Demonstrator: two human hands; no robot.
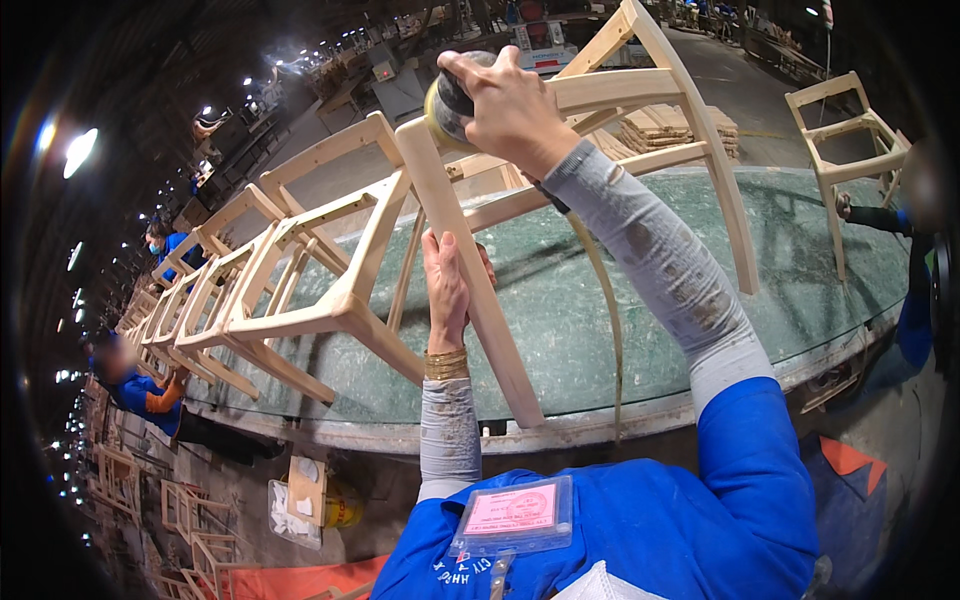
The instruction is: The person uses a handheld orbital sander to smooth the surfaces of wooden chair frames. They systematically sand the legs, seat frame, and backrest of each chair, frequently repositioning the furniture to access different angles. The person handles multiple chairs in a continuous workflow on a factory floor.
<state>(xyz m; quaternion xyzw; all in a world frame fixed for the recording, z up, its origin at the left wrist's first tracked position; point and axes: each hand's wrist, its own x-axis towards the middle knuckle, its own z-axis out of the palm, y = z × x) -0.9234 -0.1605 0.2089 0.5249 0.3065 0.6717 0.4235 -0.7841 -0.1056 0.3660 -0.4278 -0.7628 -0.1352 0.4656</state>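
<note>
A pale wooden chair frame (475, 265) stands before me on a green work surface (670, 350). My left hand (447, 280) is closed around one of its legs, the fingers partly hidden behind the wood. My right hand (518, 105) grips a round sander (453, 108) with a dark body and a yellowish rim. The sander is up against the frame's corner, where a leg meets the seat rail. From below my right wrist a thin yellowish hose (608, 300) hangs down across the surface.
A row of similar chair frames (345, 300) runs along the left. At the far right, another person (912, 215) handles a chair frame (845, 135). Other people in blue (140, 390) work on the left. Wooden slats (680, 130) are stacked behind; a box (305, 490) sits below left.
</note>
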